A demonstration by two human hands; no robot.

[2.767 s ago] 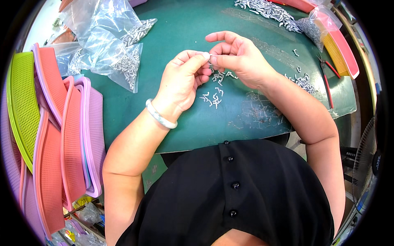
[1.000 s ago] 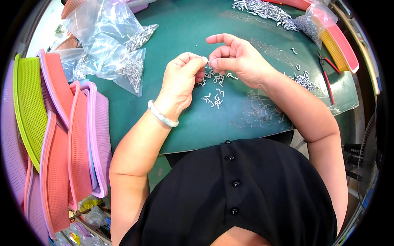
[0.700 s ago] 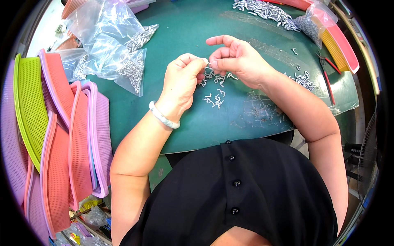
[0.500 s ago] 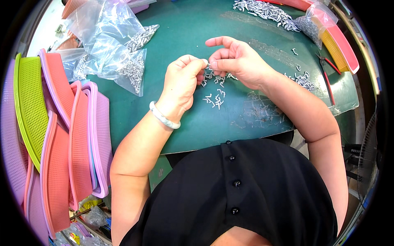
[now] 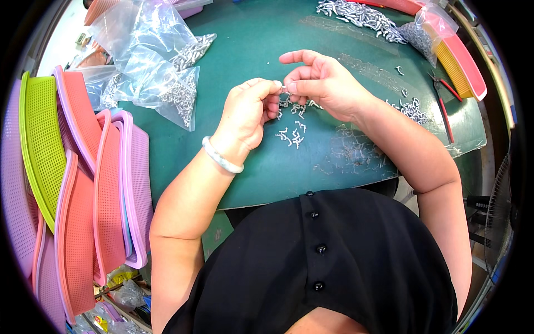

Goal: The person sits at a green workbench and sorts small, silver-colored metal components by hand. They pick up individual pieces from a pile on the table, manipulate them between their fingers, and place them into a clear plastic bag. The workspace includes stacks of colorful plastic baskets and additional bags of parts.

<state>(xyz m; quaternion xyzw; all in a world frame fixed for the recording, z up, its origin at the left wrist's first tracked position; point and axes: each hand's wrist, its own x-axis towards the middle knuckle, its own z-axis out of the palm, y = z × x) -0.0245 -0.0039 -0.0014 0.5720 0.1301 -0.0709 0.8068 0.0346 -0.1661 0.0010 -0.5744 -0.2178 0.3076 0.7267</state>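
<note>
My left hand (image 5: 246, 108) and my right hand (image 5: 322, 82) meet above the green table (image 5: 245, 55), thumb and fingertips pinched. Between them sits a small silvery metal piece (image 5: 284, 88), its two ends at the two pinches; the fingers partly hide it and its exact shape is too small to tell. Right below my fingers lies a loose cluster of small bent metal pieces (image 5: 298, 111), partly covered by my hands. A few more metal pieces (image 5: 291, 135) lie nearer to me. On my left wrist is a pale bangle (image 5: 222, 156).
Clear plastic bags (image 5: 181, 92) of metal parts lie at the left, beside stacked plastic baskets (image 5: 41, 145). At the right are a small metal heap (image 5: 413, 110) and red-handled pliers (image 5: 443, 108). Larger metal parts (image 5: 361, 16) are piled at the back, near a pink-and-yellow basket (image 5: 459, 64).
My hands stay in nearly the same place. The left fingers have shifted very slightly, and a little more of the small metal piece shows between the fingertips.
</note>
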